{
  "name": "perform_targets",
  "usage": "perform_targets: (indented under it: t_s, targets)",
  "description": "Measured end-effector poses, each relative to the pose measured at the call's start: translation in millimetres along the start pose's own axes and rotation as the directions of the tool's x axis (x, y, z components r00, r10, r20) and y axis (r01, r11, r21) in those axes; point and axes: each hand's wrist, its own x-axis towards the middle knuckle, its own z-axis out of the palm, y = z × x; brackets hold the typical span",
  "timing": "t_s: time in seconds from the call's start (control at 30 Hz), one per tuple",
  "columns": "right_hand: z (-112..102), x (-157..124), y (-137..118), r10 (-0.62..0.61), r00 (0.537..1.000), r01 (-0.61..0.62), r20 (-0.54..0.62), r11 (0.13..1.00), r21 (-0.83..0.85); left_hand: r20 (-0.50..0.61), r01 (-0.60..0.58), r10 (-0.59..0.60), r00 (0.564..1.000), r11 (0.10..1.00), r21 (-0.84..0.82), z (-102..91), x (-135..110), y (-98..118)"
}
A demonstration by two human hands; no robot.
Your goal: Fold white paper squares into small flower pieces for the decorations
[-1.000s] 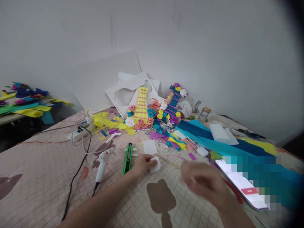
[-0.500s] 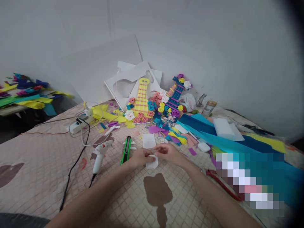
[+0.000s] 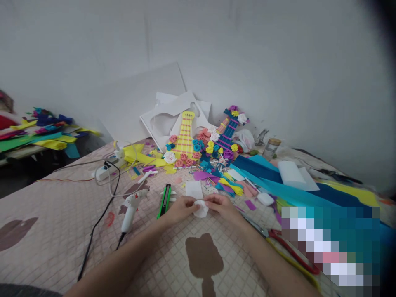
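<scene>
Between my two hands is a small white piece of paper [image 3: 201,209], curved at its edge and held just above the table. My left hand [image 3: 183,208] pinches its left side, and the fingers of my right hand [image 3: 221,206] are closed on its right side. Just beyond my fingers a flat white paper square [image 3: 194,189] lies on the tablecloth. A green utility knife [image 3: 165,201] rests left of my left hand. Farther left lies a white hot glue gun [image 3: 131,209] with a black cord.
Red-handled scissors [image 3: 292,249] lie right of my right forearm. Paper-flower guitars, one yellow [image 3: 186,138] and one blue [image 3: 229,134], lean at the back. Blue crepe paper [image 3: 262,169] covers the right side. A power strip [image 3: 108,170] with cables sits at left; coloured scraps lie around.
My right fingers have come down onto the white paper piece, now gripped from both sides and more rounded. The camera view has tilted slightly, shifting the scene downward.
</scene>
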Motion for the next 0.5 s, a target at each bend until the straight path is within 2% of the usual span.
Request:
perform_targets:
  t_s: [0.1,0.2,0.27,0.33,0.47,0.5]
  targets:
    - [-2.5,-2.9,2.0,0.034,0.992,-0.028,-0.119,0.998,0.055,-0.186,-0.045,0.041,0.982,0.999,-0.020,-3.2,-2.7,11.3]
    - [-1.1,-6.5,4.9,0.062,0.983,-0.052,-0.172,0.997,0.060,-0.310,-0.134,0.098,0.946,0.986,-0.096,-5.8,-11.1,29.4]
    - [0.6,-8.2,7.6,0.064,0.979,-0.060,-0.192,0.998,0.023,-0.349,-0.209,0.144,0.926,0.965,-0.156,-6.3,-20.2,43.9]
    - [1.1,-9.1,10.0,0.040,0.976,-0.052,-0.213,0.997,-0.051,-0.345,-0.263,0.202,0.917,0.955,-0.139,-5.1,-32.3,58.9]
    - [-2.9,-10.5,8.3,-0.117,0.950,0.039,-0.290,0.965,-0.261,-0.365,-0.322,0.276,0.889,0.944,-0.071,1.2,-67.8,86.1]
    - [-4.2,-11.1,6.3,-0.164,0.938,0.066,-0.304,0.949,-0.309,-0.380,-0.359,0.315,0.870,0.932,-0.050,3.0,-79.6,90.7]
